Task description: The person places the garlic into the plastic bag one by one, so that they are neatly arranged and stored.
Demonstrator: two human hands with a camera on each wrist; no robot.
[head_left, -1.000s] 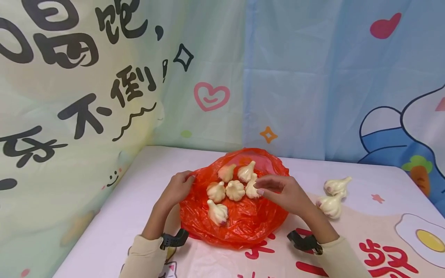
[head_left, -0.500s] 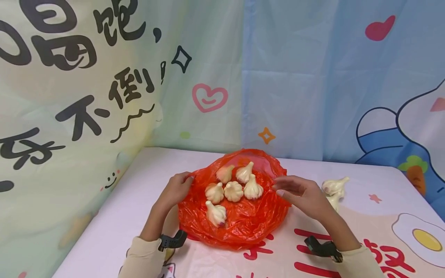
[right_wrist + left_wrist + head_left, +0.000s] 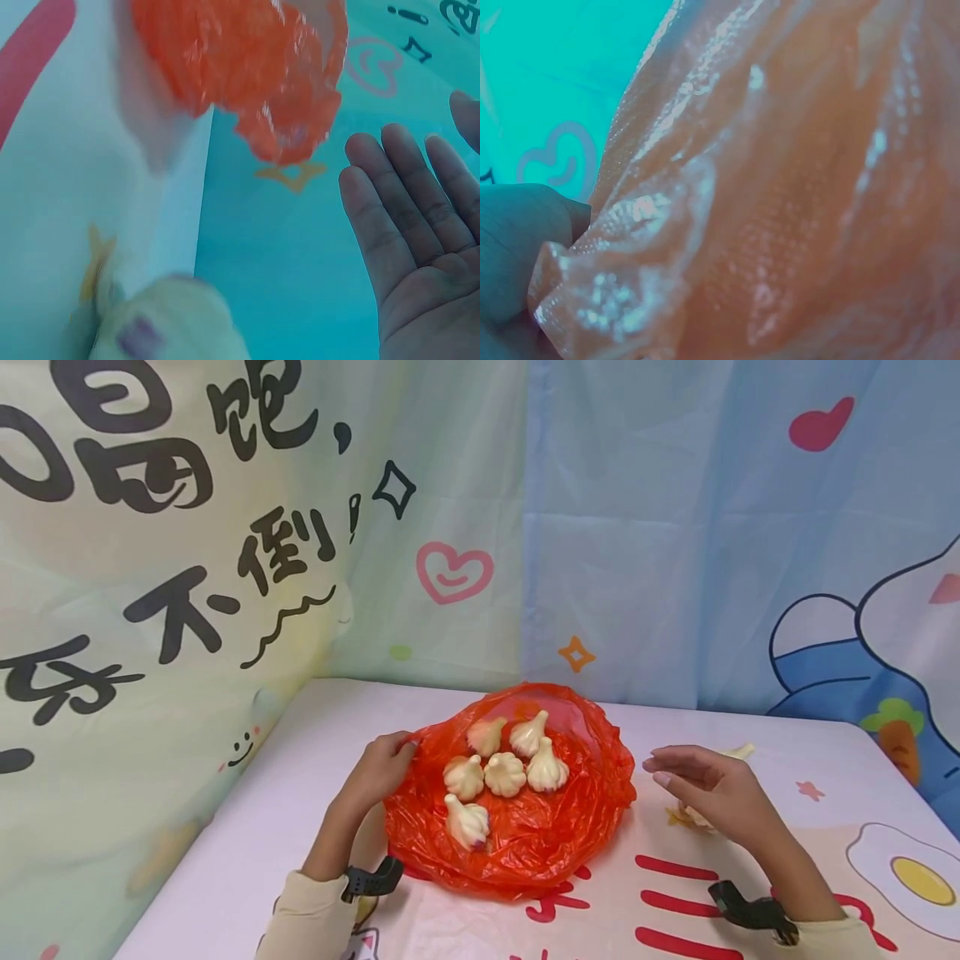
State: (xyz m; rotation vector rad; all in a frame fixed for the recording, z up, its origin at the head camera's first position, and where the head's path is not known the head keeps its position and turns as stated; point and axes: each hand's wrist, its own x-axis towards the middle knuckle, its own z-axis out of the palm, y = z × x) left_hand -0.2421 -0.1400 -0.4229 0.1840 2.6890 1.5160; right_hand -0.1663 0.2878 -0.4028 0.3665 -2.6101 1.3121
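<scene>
A thin red plastic bag lies spread wide on the table in the head view. Several pale garlic bulbs sit inside it. At the bag's left rim, my left hand pinches the plastic between thumb and fingers; the left wrist view shows the crumpled film beside the thumb. My right hand is off the bag's right side, holding nothing. Its fingers look straight in the right wrist view. Below it lies a garlic bulb. In the head view this hand mostly hides the garlic on the right.
The table has a printed cover with red characters and a fried egg. Printed cloth hangs behind it and along the left side. A dark camera strap is on my right wrist, another on the left.
My right hand has drawn back from the garlic bulb in the bag and moved right, out past the rim, over the loose bulbs. My left hand stays at the left rim.
</scene>
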